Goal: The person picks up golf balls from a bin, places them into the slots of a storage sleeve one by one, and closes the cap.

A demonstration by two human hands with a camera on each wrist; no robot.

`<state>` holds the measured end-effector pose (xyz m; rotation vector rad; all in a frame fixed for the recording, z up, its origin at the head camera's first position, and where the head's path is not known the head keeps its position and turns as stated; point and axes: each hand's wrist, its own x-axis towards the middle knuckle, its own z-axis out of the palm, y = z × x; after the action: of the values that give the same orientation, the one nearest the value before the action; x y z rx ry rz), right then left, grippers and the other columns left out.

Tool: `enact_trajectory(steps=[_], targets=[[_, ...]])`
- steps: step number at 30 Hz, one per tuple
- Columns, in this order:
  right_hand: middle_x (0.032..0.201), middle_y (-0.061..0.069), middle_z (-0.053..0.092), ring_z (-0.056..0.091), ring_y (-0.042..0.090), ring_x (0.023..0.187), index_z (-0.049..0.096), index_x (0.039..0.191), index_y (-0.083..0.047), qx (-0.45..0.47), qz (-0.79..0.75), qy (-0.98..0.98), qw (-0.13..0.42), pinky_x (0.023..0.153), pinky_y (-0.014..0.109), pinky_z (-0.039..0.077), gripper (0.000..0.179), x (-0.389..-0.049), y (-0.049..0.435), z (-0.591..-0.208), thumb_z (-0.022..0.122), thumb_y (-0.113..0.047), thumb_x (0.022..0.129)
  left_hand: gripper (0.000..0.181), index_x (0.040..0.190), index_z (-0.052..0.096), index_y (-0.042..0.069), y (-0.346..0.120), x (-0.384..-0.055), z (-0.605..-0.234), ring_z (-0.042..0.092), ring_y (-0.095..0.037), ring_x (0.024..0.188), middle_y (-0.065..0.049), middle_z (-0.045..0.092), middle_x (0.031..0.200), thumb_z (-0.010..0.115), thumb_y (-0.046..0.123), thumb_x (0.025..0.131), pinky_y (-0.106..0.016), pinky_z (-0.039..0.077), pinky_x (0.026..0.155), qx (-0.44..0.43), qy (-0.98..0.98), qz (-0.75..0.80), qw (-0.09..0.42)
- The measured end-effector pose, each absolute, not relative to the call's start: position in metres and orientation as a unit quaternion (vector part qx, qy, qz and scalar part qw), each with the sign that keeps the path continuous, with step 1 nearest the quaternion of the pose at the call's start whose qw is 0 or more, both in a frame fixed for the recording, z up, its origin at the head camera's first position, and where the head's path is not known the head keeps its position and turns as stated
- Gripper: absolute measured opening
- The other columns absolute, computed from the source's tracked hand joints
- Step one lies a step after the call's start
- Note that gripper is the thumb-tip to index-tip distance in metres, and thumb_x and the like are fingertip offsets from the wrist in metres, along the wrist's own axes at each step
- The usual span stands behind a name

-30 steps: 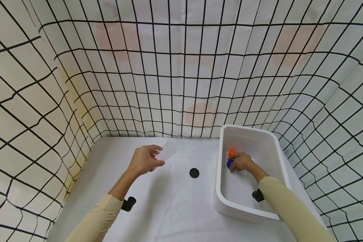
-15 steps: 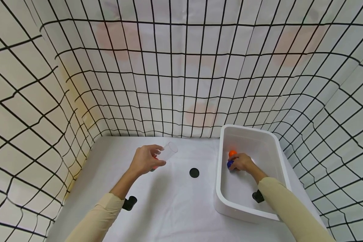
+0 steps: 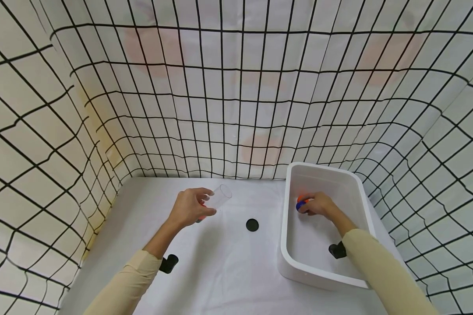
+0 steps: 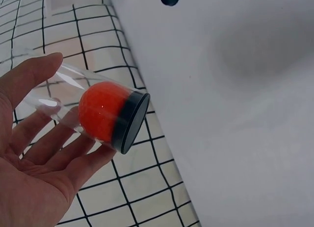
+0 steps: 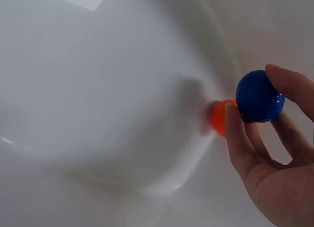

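Left hand [image 3: 187, 208] holds a clear tube [image 3: 222, 196], thumb on one side, fingers on the other, tilted above the worktop [image 3: 228, 271]. Head view gives only a bit of red past the fingers; left wrist view shows the full red-orange ball [image 4: 101, 112] inside, up against the black end cap [image 4: 130, 123]. Right hand [image 3: 317, 204] is down inside the white bin [image 3: 284, 245], pinching a blue ball [image 5: 260, 96] between thumb and fingertips — clear in right wrist view, partly covered in head view. Orange ball [image 5: 219, 120] just past the fingertips, partly hidden in both; contact with blue ball — can't tell. Black disc [image 3: 252, 225] on worktop, between the two hands.
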<state>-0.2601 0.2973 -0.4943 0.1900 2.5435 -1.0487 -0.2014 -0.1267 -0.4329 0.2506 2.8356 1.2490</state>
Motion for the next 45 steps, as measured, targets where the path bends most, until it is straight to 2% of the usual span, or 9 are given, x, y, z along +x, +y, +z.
enact_trajectory(steps=[7,15,19,25,36,45], targets=[[0.127,0.027,0.063,0.068,0.029,0.101,0.066,0.126,0.003,0.031,-0.420,0.888,0.184,0.092,0.042,0.059,0.044,-0.261,0.298,-0.465,0.077,-0.012,0.086,0.045,0.117,0.075,0.012,-0.124,-0.201,-0.433,0.072,-0.022,0.088,-0.013,0.076,0.108,0.088,0.019,0.075,-0.028,0.058,0.062,0.081,0.907,0.413,0.022],[0.133,0.028,0.061,0.068,0.036,0.111,0.060,0.137,-0.003,-0.005,-0.403,0.898,0.177,0.100,0.047,0.054,0.053,-0.258,0.290,-0.420,0.075,-0.022,0.090,0.046,0.118,0.074,0.011,-0.119,-0.202,-0.434,0.073,-0.020,0.083,-0.015,0.075,0.109,0.088,0.017,0.074,-0.028,0.059,0.058,0.077,0.902,0.423,0.032],[0.136,0.024,0.061,0.068,0.035,0.113,0.060,0.138,-0.008,-0.016,-0.404,0.899,0.171,0.102,0.049,0.053,0.054,-0.257,0.283,-0.405,0.077,-0.027,0.090,0.046,0.117,0.075,0.011,-0.116,-0.202,-0.433,0.073,-0.020,0.084,-0.014,0.076,0.109,0.088,0.017,0.074,-0.028,0.058,0.058,0.082,0.904,0.418,0.027],[0.134,0.019,0.064,0.069,0.029,0.109,0.063,0.135,-0.014,-0.038,-0.389,0.909,0.149,0.101,0.050,0.053,0.051,-0.254,0.262,-0.388,0.077,-0.031,0.089,0.045,0.118,0.075,0.013,-0.111,-0.202,-0.430,0.072,-0.018,0.085,-0.010,0.076,0.108,0.088,0.019,0.075,-0.026,0.057,0.061,0.092,0.906,0.413,0.024],[0.126,0.017,0.068,0.063,0.033,0.115,0.065,0.132,-0.017,-0.065,-0.403,0.902,0.137,0.098,0.044,0.053,0.051,-0.243,0.216,-0.367,0.081,-0.032,0.086,0.044,0.118,0.074,0.012,-0.101,-0.201,-0.426,0.069,-0.014,0.066,-0.013,0.075,0.109,0.087,0.013,0.075,-0.027,0.057,0.053,0.095,0.894,0.436,0.039],[0.118,0.014,0.072,0.069,0.029,0.105,0.069,0.126,-0.018,-0.103,-0.424,0.891,0.127,0.095,0.046,0.055,0.046,-0.231,0.184,-0.365,0.082,-0.031,0.084,0.045,0.118,0.075,0.012,-0.088,-0.200,-0.426,0.068,-0.014,0.065,-0.014,0.074,0.108,0.088,0.014,0.075,-0.027,0.057,0.052,0.106,0.891,0.439,0.042]])
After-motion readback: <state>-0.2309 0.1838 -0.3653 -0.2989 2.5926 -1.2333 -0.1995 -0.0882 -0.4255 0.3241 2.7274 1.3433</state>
